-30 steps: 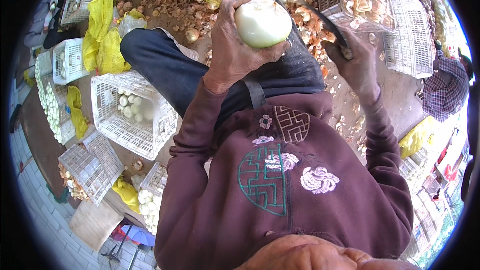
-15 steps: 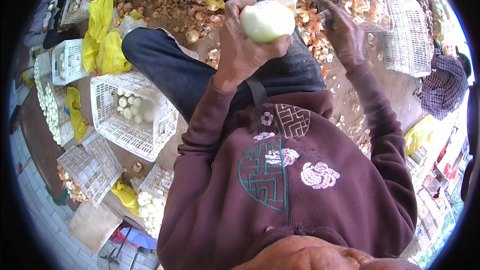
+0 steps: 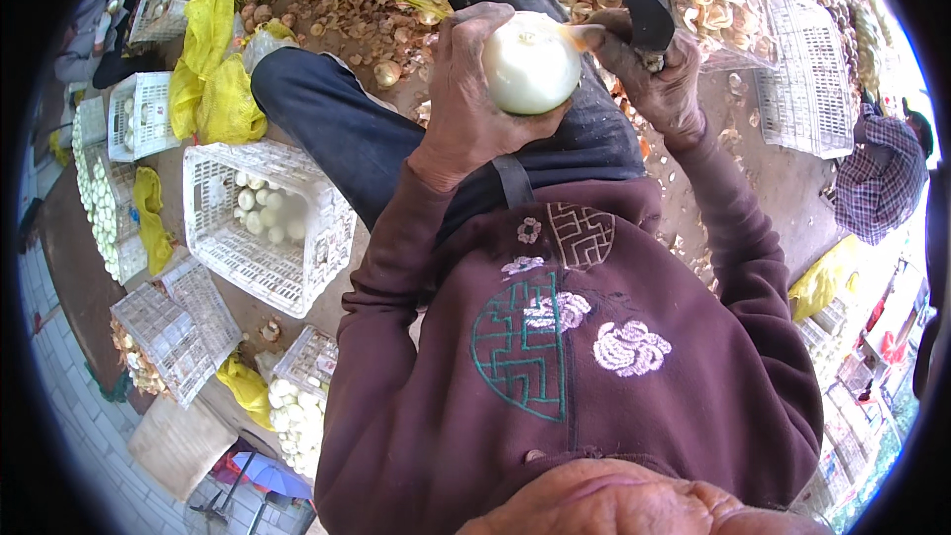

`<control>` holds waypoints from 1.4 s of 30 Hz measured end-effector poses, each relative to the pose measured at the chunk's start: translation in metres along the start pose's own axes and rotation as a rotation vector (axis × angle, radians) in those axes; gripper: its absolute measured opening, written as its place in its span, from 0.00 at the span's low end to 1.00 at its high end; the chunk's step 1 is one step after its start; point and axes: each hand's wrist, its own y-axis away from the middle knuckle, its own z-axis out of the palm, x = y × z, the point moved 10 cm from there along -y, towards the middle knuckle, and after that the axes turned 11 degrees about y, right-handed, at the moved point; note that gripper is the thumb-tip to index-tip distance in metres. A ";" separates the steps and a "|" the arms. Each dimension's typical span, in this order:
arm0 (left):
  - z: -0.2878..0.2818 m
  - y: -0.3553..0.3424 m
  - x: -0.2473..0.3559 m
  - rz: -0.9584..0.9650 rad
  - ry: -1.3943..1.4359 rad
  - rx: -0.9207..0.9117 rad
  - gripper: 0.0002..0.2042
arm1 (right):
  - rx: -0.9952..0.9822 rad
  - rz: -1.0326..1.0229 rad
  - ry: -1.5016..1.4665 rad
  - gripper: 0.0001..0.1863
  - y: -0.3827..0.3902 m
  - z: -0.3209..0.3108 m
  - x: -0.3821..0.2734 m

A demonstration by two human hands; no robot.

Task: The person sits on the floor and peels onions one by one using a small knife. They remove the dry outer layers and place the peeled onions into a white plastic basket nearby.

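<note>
My left hand is wrapped round a large peeled white onion, held up above my lap. Against the onion's right side, the thumb and finger of my right hand pinch its pale tan neck or a strip of skin. That same hand grips a knife with a dark curved blade. The blade points up and away from me, clear of the onion, and the knife's handle is mostly hidden in my fingers.
Left of my knee, a white plastic crate holds several peeled onions. Onion skins litter the floor ahead, beside yellow mesh bags. At the right stand a crate of skins, a white crate and another person.
My right hand has moved left to the onion and now pinches its neck or skin. The knife blade has swung into plain sight. The onion has turned and come slightly nearer.
</note>
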 end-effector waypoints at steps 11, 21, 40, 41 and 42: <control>-0.001 0.004 -0.015 -0.322 1.026 0.058 0.48 | 0.095 0.576 0.618 0.27 -0.029 -0.119 0.195; -0.172 0.101 -0.067 -0.429 1.288 0.881 0.34 | -0.251 0.794 -1.311 0.22 0.148 -0.132 0.377; -0.138 0.057 -0.035 -0.222 0.060 0.434 0.08 | -0.196 0.509 -1.274 0.19 -0.140 -0.050 0.125; -0.145 0.053 -0.030 -0.205 0.041 0.465 0.08 | -0.250 0.538 -1.016 0.19 -0.134 -0.017 0.096; -0.156 0.053 -0.024 -0.189 0.035 0.479 0.09 | -0.298 0.561 -0.775 0.19 -0.124 0.012 0.067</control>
